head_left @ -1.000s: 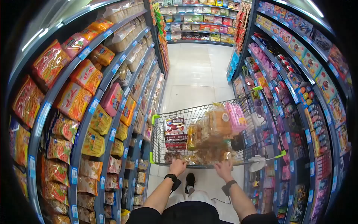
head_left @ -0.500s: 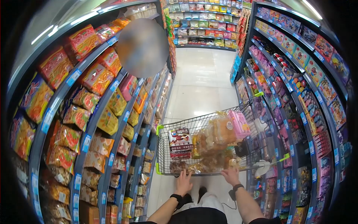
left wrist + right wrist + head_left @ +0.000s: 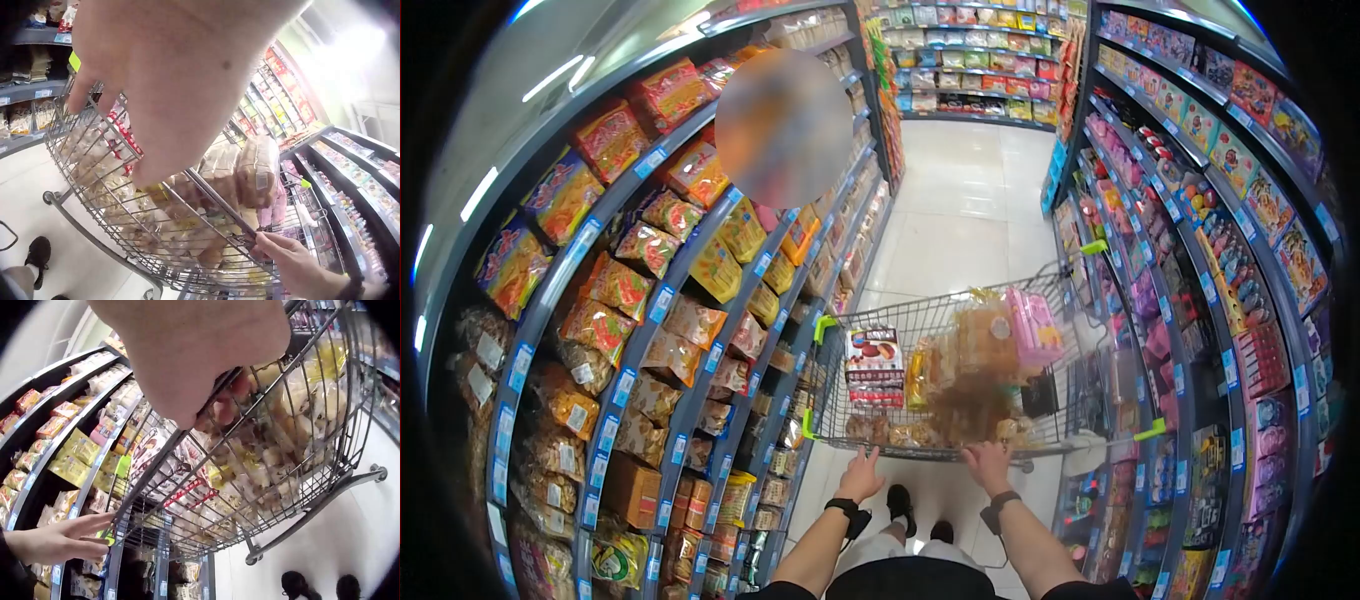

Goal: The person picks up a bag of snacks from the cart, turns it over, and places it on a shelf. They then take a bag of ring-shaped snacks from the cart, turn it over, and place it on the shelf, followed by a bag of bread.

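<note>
- Wire cart (image 3: 219, 200) sits 12 o'clock of person's fingers.
- L hand (image 3: 860, 477), cart's 7 o'clock: fingers straight, apart.
- R hand (image 3: 988, 467), approx. 6 o'clock: clamped on rim.

cart (image 3: 219, 202): grey wire grid | cart corners (image 3: 1094, 247): lime green | packet (image 3: 1034, 325): pink | floor (image 3: 970, 200): pale | shoes (image 3: 901, 508): seemingly all black

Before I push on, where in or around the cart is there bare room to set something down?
Bare floor lies beyond the cart, between left shelf and right shelf. Inside, a small gap seems to open beyond the yellow pack, between white pack and loaf. Crowded: the near side, lined with bags.
</note>
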{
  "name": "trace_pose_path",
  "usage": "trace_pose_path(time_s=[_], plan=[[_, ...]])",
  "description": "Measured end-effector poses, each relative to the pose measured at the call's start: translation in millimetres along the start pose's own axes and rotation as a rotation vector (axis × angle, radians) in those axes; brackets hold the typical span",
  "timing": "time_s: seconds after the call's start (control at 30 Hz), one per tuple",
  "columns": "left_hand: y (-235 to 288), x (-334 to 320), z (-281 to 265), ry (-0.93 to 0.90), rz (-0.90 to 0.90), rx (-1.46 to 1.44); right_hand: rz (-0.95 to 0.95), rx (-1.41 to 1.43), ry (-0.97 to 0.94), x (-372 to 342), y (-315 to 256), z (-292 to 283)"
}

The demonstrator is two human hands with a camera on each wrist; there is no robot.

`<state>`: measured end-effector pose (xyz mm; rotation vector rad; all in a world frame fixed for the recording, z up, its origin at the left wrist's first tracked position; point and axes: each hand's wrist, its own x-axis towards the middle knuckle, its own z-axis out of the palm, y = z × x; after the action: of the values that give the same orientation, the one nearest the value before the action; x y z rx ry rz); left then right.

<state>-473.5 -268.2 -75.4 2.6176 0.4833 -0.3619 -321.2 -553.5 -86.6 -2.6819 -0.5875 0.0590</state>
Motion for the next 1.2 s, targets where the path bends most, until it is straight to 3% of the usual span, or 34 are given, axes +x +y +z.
trace_pose_path(time_s=[0.1,0.17,0.2,0.4,0.7,0.8,0.97,1.03,1.2], plan=[[-5.1,-22.4,-0.9,0.021,-0.026,-0.014,-0.045,0.082,-0.074,-15.7,-2.2,-0.5],[-2.8,-39.1,-3.0,-0.024,-0.043,-0.045,-0.007,0.156,-0.226,-19.9,-1.7,-2.8],[-4.7,-45.5,-0.6,-0.015,-0.062,-0.055,0.001,0.166,-0.139,-28.7,-5.9,0.5],[-31.0,-66.1,7.1,0.016,-0.16,-0.108,-0.073,0.193,-0.12,-60.8,-25.1,5.7],[-85.9,-61.0,-26.0,-0.239,-0.026,-0.005,-0.003,0.148,-0.118,-76.5,-63.3,37.5],[-115.3,-50.5,-33.4,-0.249,-0.001,-0.049,0.097,0.208,-0.157,-69.1,-88.6,35.3],[-178.4,-33.6,-33.6,-0.03,0.181,-0.179,0.311,0.226,-0.329,-55.1,-131.5,26.6],[-192.1,-32.9,-53.7,-0.075,0.176,-0.224,0.336,0.257,-0.333,-56.6,-141.0,29.4],[-218.3,-21.1,-75.8,-0.13,0.174,0.019,0.318,0.218,-0.256,-56.9,-150.4,48.9]])
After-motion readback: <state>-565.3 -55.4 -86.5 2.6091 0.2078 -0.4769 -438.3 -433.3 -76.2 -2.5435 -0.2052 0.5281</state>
